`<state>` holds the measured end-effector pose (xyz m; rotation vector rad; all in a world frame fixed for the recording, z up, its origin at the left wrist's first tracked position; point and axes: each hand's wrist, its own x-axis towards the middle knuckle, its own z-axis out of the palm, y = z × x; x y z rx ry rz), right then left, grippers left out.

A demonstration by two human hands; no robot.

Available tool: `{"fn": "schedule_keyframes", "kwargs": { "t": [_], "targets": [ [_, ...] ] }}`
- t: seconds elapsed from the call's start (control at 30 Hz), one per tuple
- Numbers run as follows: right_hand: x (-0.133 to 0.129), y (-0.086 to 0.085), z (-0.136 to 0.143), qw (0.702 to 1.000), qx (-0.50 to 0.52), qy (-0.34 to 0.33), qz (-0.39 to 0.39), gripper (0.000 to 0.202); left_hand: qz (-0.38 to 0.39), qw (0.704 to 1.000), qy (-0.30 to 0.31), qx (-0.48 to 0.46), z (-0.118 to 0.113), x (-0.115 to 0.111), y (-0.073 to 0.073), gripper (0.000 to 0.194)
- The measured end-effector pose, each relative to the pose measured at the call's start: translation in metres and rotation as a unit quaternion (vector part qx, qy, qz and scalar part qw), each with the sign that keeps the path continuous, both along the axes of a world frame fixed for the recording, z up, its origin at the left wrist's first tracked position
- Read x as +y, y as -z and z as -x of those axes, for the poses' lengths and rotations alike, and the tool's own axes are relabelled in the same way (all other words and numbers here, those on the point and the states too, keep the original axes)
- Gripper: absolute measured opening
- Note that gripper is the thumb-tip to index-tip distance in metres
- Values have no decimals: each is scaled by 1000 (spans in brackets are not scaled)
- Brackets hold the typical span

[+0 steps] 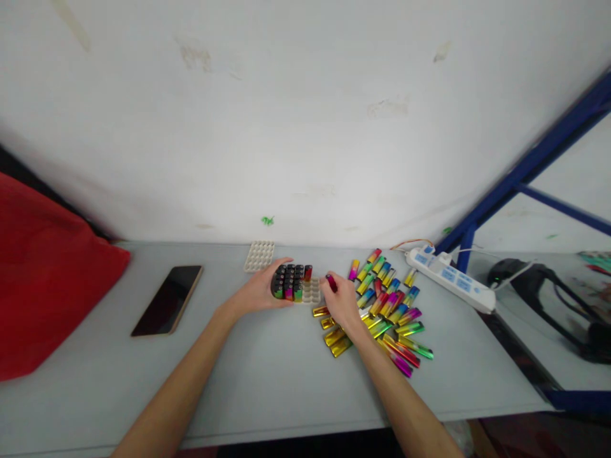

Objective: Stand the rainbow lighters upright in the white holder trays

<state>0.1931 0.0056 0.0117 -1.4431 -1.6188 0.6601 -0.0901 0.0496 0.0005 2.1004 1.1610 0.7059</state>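
My left hand point(260, 287) curls round the left side of a small block of upright shiny cylinders point(289, 280). Their tops are black and their sides fade between bright colours; I cannot make out their exact kind. They stand in a cream tray with round hollows point(312, 292), whose right part shows bare hollows. One red-sided cylinder point(308, 273) stands at the back, beside the bare part. Just right of the tray, my right hand point(340, 299) is closed on a dark red and purple cylinder point(331, 283), held tilted in the fingertips.
Loose metallic cylinders point(396, 312) lie in a heap around and beyond my right wrist. A second cream tray point(259, 256) lies near the wall. A phone point(167, 300) and red cloth point(52, 273) are left; a power strip point(451, 280) and blue metal frame point(525, 162) stand right.
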Motion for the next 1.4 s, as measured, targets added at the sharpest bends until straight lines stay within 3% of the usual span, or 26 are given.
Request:
{"fn": "schedule_keyframes", "kwargs": {
  "t": [0.17, 0.37, 0.53, 0.67, 0.83, 1.0, 1.13, 1.27, 1.4],
  "targets": [
    [1, 4, -3, 999, 10, -30, -36, 40, -6, 1000, -5, 10, 0, -1, -1, 117],
    [6, 11, -9, 989, -59, -52, -122, 39, -5, 1000, -10, 17, -1, -1, -1, 117],
    [12, 19, -14, 990, -100, -74, -66, 45, -8, 1000, -6, 16, -2, -2, -3, 116],
    [14, 23, -13, 988, -111, -89, -57, 32, -6, 1000, -6, 12, -1, -2, -2, 116],
    [13, 10, -3, 970, -207, -123, -32, 20, -4, 1000, -11, 6, -2, -2, -1, 116],
    [8, -8, 14, 937, -345, -60, -5, 26, -1, 1000, -9, 8, -3, -1, -2, 116],
    [6, -9, 15, 930, -362, -58, -1, 24, -4, 1000, -9, 11, -2, 0, -2, 118],
    [12, -6, -17, 947, -319, -35, -13, 24, -1, 1000, -17, 12, -1, -1, -3, 119],
    [22, -7, -60, 945, -318, 76, -2, 29, 19, 1000, -11, 1, 1, -2, -4, 125]
  ]
}}
